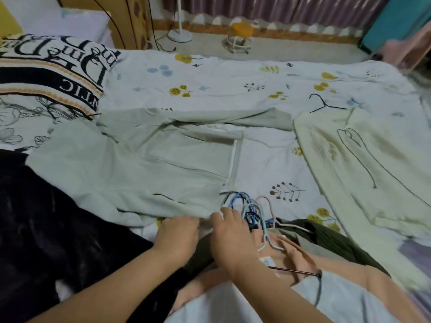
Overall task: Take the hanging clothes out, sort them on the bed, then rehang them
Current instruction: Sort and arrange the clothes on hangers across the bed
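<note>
head view: both hands work at the near hem of a pale green garment [130,164] spread flat on the bed [233,85], probably laid out so it can be sorted. the left hand [177,236] has its fingers curled down onto the hem edge, seemingly pinching it. the right hand [229,234] lies just beside it, fingers reaching into the cloth by a bunch of hanger hooks [247,208]; whether it grips anything i cannot tell. a cream garment [363,169] lies apart to the right, a black hanger [324,104] poking out above it. a dark garment [46,229] sits at the left, and pink clothes [326,271] still on hangers are piled nearest.
</note>
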Tool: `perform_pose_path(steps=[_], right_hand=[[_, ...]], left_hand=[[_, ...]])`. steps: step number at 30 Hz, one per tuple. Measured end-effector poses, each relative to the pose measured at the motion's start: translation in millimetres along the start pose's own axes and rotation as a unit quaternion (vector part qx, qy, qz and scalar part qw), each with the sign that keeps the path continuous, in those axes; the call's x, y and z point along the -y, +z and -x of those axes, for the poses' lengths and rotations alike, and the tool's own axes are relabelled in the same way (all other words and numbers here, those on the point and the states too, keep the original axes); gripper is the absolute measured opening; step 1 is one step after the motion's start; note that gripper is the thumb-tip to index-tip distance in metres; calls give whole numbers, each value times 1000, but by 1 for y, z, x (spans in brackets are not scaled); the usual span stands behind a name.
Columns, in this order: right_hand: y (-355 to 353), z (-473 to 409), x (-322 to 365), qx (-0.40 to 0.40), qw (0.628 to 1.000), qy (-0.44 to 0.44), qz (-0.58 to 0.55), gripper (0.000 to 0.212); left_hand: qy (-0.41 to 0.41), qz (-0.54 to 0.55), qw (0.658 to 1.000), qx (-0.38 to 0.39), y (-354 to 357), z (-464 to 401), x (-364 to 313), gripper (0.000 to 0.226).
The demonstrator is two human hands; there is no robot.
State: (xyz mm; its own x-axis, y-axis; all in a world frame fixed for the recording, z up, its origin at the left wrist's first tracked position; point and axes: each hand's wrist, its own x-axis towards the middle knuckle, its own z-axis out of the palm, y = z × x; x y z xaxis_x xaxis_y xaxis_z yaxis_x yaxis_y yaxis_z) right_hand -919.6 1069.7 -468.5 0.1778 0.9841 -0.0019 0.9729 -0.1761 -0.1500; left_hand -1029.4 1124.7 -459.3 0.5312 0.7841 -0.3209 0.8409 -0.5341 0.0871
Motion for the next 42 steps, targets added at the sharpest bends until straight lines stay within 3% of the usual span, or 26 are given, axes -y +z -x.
perform_pose_path(steps=[3, 6, 9, 11, 15, 21, 23, 28, 32, 37, 42], right_hand=[[-13, 22, -31, 3, 999, 30, 17, 33], [-23, 49, -68, -3, 996, 80, 43, 27], [-26, 76, -97, 47, 987, 138, 73, 51], [-24, 90, -107, 95, 979, 167, 67, 54], [-18, 119, -114, 106, 982, 124, 91, 55], [-44, 136, -124, -1, 993, 61, 98, 48], [-60, 139, -129, -42, 994, 30, 93, 36], [-104, 154, -133, -82, 996, 14, 19, 38], [-148, 173, -131, -132, 990, -17, -34, 11], [-203, 208, -134, -157, 982, 34, -99, 44], [-253, 246, -128, -169, 973, 62, -143, 53]], left_hand=[[25, 36, 998, -54, 10, 30, -37, 8], [58, 54, 995, -54, 22, 51, -64, 24], [13, 71, 997, -33, 28, 66, -83, 38], [-7, 27, 999, -21, 32, 72, -90, 41], [8, 21, 1000, -14, 33, 80, -97, 33], [-82, 149, 982, -79, 20, 103, -107, 26], [-84, 169, 975, -114, 5, 118, -112, 21], [-91, 245, 951, -168, -35, 157, -126, 22], [-89, 263, 932, -234, -70, 193, -137, 27], [-73, 285, 902, -316, -118, 240, -150, 18], [-44, 283, 890, -354, -152, 284, -162, 17]])
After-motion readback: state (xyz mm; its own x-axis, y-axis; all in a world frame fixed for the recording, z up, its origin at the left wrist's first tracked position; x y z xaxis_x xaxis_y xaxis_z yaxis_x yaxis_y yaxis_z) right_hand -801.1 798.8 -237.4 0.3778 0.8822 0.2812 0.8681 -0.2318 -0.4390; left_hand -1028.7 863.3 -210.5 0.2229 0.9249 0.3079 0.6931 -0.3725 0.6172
